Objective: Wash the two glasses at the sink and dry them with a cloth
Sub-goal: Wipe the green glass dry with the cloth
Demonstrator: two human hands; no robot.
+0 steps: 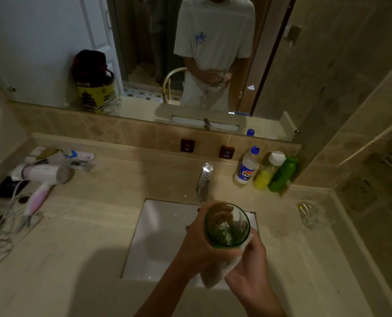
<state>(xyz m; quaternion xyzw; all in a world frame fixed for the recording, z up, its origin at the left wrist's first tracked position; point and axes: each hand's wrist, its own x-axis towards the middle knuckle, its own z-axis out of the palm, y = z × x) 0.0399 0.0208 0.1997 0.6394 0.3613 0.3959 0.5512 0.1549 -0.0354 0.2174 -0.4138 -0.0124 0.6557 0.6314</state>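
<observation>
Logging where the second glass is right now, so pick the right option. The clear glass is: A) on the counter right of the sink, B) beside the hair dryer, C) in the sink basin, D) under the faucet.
A: the clear glass stands on the counter right of the sink, while both hands hold the green glass with the cloth.

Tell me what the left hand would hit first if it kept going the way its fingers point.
Probably the faucet: the left hand, wrapped round the green glass, points up-frame toward it, though depth is unclear.
</observation>
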